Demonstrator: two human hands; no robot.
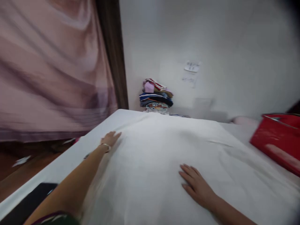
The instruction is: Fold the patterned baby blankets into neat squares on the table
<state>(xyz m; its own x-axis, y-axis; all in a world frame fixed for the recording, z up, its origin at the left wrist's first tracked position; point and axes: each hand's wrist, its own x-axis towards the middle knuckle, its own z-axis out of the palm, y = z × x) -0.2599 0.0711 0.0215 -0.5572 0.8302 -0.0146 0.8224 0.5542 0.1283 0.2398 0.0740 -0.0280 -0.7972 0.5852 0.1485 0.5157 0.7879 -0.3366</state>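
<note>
A large white cloth (164, 150) lies spread over a white table (67, 159). My left hand (110, 138) is stretched far out and rests flat on the cloth's left edge, fingers straight, with a thin bracelet at the wrist. My right hand (195, 184) lies flat on the middle of the cloth, fingers together and extended. Neither hand holds anything. The picture is smeared by motion.
A stack of folded coloured clothes (156, 97) sits at the table's far edge against a white wall. A red bag (278, 140) lies at the right. A pink curtain (51, 68) hangs at the left. A dark object (30, 201) sits at the near left corner.
</note>
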